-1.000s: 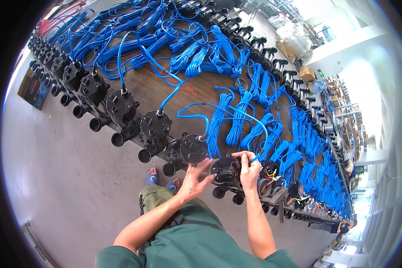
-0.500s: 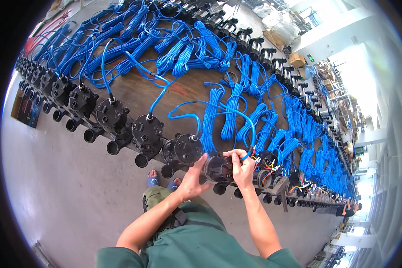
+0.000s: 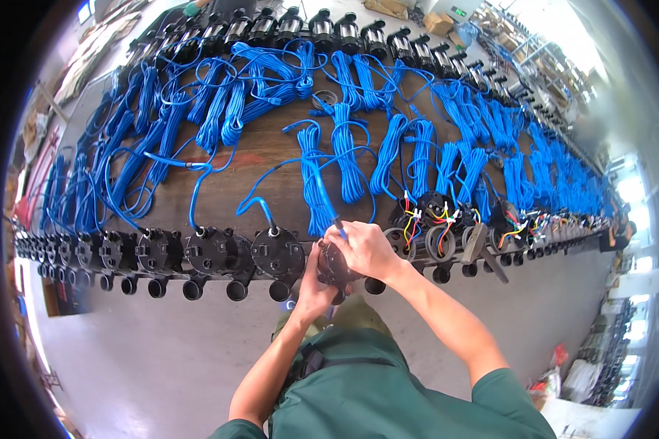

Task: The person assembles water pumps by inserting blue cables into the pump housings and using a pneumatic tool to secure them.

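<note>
In front of me a black pump [image 3: 334, 265] with a round ribbed cap sits at the table's near edge. My left hand [image 3: 315, 289] is wrapped round its left side, thumb up by the cap. My right hand [image 3: 367, 252] is closed over the top of the cap, on a blue cable [image 3: 324, 192] that rises from it toward the coils. The cable's lower end and part of the cap are hidden under my right fingers. Just left stands a similar black pump [image 3: 277, 254] with its own blue cable, which neither hand touches.
More black pumps [image 3: 159, 250] line the near edge leftward. To the right are open housings [image 3: 441, 240] with coloured wires, and a grey metal bracket [image 3: 474, 244]. Bundled blue cables [image 3: 346, 157] cover much of the brown table [image 3: 271, 139]. Another pump row [image 3: 322, 31] lines the far edge.
My view has swung round. My left hand has gone from open beside the pump to gripping it. My right hand has moved over the cap with the cable, which now stands steeper.
</note>
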`<state>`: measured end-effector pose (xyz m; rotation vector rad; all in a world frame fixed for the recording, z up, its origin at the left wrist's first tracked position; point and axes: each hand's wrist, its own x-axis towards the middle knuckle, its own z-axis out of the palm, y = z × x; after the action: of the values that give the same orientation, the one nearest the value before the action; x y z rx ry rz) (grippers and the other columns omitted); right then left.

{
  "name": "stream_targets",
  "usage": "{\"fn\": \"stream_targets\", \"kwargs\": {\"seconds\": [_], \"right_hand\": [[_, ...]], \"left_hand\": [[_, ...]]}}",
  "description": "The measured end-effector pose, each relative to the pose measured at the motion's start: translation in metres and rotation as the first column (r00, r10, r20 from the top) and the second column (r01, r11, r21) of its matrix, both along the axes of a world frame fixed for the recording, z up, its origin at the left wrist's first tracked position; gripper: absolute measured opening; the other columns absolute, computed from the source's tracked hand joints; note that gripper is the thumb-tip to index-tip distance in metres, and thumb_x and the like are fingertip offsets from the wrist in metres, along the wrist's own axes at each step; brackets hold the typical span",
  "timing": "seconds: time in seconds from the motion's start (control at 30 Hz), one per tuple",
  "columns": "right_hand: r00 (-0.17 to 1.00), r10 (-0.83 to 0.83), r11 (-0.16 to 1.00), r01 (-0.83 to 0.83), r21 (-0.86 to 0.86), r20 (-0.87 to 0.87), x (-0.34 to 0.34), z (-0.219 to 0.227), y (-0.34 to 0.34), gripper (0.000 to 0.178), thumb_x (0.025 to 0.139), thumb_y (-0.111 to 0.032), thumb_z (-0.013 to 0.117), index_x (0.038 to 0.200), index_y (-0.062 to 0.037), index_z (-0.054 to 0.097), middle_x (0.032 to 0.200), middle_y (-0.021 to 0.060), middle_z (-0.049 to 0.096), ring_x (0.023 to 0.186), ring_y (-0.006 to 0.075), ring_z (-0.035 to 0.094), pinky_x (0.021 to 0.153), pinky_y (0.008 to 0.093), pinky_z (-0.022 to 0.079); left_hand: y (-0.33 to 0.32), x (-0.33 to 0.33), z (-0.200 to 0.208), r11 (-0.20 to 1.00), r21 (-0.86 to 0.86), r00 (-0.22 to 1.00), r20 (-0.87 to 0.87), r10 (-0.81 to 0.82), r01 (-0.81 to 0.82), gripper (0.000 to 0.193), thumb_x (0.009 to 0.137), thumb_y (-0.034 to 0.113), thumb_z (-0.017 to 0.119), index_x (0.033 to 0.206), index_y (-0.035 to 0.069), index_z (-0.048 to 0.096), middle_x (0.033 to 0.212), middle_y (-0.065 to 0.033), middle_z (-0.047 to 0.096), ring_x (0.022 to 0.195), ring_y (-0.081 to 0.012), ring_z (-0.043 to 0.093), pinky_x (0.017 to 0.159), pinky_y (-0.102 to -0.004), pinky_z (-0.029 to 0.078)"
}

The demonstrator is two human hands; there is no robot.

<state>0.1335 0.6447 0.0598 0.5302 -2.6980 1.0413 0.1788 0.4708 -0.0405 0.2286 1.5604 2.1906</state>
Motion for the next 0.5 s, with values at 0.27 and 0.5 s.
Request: {"fn": "stream_targets", "kwargs": {"seconds": [0.27,0.5], "right_hand": [[0.994,-0.067,0.976,0.047,-0.214,-0.085,0.004,0.015,0.019,0.022,0.101,-0.018,0.064,0.108,0.0018,0.069,0.102,0.0195,0.072,0.097,0.0378,0.070,0.086,0.0450,0.056],[0.490,-0.871,0.490,0.871,-0.029,0.028,0.129,0.008,0.226,0.027,0.102,-0.010,0.060,0.127,-0.0020,0.065,0.120,0.0145,0.070,0.115,0.0326,0.067,0.099,0.0418,0.052]], "left_hand": [[0.018,-0.026,0.050,0.991,-0.131,0.999,-0.038,0.034,-0.039,0.068,0.100,0.028,0.072,0.157,0.004,0.042,0.133,-0.0106,0.064,0.112,-0.0158,0.065,0.097,-0.0325,0.055],[0.032,-0.014,0.045,0.966,-0.090,0.968,-0.094,0.234,-0.242,0.060,0.095,0.031,0.075,0.142,-0.001,0.055,0.131,-0.0103,0.063,0.121,-0.0193,0.058,0.108,-0.0365,0.044]]}}
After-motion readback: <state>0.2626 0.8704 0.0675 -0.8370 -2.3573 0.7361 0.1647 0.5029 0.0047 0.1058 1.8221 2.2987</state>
